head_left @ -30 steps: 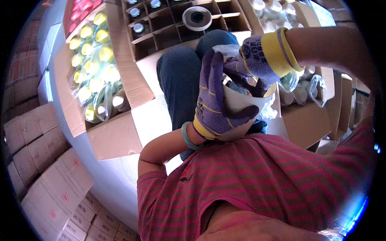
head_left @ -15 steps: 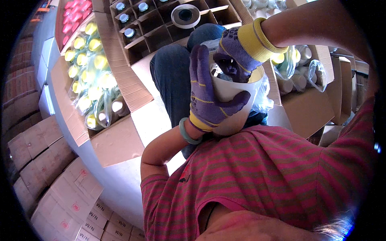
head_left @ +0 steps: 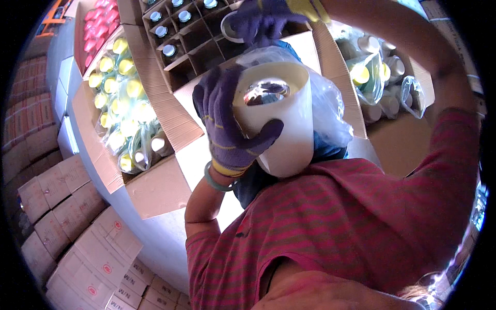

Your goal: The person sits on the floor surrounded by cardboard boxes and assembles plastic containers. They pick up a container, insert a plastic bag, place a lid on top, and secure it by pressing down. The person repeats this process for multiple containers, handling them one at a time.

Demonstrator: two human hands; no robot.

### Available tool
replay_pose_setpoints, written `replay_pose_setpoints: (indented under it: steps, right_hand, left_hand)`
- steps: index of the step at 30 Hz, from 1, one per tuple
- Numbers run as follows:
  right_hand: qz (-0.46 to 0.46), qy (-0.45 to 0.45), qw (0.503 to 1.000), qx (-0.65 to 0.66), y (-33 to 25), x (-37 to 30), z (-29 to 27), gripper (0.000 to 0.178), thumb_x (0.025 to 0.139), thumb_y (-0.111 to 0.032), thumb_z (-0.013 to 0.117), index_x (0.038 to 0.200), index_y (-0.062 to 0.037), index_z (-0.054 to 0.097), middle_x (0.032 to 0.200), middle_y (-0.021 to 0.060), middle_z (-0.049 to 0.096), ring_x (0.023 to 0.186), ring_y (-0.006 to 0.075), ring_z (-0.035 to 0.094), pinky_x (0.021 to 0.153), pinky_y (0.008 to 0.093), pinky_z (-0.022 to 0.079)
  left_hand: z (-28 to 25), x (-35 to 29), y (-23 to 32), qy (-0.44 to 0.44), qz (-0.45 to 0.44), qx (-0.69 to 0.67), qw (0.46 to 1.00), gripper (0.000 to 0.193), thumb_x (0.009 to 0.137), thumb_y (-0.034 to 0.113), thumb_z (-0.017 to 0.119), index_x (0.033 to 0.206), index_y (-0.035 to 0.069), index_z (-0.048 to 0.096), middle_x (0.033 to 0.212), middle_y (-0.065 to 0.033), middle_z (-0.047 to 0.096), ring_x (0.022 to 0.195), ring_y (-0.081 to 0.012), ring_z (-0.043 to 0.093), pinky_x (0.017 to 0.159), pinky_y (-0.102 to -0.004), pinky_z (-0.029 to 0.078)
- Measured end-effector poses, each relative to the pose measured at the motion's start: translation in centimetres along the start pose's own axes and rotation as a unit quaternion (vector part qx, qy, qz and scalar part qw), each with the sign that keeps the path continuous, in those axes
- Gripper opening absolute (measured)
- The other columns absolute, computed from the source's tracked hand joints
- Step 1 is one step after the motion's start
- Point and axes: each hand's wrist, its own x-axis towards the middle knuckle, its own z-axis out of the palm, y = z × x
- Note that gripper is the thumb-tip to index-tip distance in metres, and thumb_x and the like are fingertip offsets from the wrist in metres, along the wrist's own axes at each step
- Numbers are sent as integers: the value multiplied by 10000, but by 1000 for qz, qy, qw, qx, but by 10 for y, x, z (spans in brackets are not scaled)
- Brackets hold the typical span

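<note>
My gloved left hand (head_left: 225, 116) is closed around the side of a white open-topped tub (head_left: 289, 137), its thumb pressed on the near wall. The tub stands tilted against my body, over my lap. Inside it lies something shiny and silvery (head_left: 266, 92) whose kind I cannot make out. Further away, my gloved right hand (head_left: 268, 20) is over a divided carton (head_left: 204, 51), at a white ring-shaped roll (head_left: 227, 28) that it partly covers. Those fingers are blurred and partly hidden, so their grip is unclear. Blue-capped bottles (head_left: 161, 32) fill several of the carton's left compartments.
Left of me, an open carton holds yellow-capped bottles (head_left: 126, 67) under clear plastic; red-capped bottles (head_left: 98, 26) stand behind. At right, another open carton holds bagged bottles (head_left: 390, 67). Clear plastic (head_left: 328, 103) lies beside the tub. Stacked closed cartons (head_left: 93, 258) line the lower left.
My right hand has come out of the tub and moved away to the roll on the divided carton. My left hand and the tub have shifted left, and the tub's silvery contents now show.
</note>
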Motion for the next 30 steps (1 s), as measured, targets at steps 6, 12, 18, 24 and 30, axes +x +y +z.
replay_pose_setpoints:
  steps: [6,12,18,24,30]
  right_hand:
    - [170,172,970,-27,94,105,-21,453,858,-460,683,1047,-49,679,890,80,631,812,191,624,710,325,546]
    - [191,140,969,71,160,197,20,527,912,-564,512,1068,-74,629,812,75,634,700,223,614,672,395,551]
    - [145,216,922,287,204,209,27,278,909,-382,616,995,-120,652,830,41,653,694,175,618,633,331,546]
    - [-160,223,901,336,102,117,-12,375,788,-340,793,1018,-96,625,816,0,625,693,120,601,654,227,503]
    - [-537,386,710,-243,-49,-34,-10,565,603,-391,877,914,-27,577,811,89,608,681,272,603,609,394,488]
  left_hand:
    - [-18,18,-1,-67,-25,-43,996,701,561,350,898,1117,50,594,921,-63,690,889,-267,664,889,-434,478]
    - [-15,31,-15,-87,26,-22,996,645,524,406,908,1008,79,635,860,-19,684,802,-244,666,852,-427,507]
    - [-4,46,-25,-85,59,-83,991,620,547,386,902,1017,76,641,847,-25,688,778,-251,659,812,-405,510]
    - [-31,57,-45,24,-241,-289,926,233,974,135,534,1073,-64,601,939,-172,685,795,-206,691,649,-290,558]
    - [-5,106,-94,4,-54,-230,972,400,934,195,614,1272,5,516,1134,-127,637,1037,-200,630,847,-313,550]
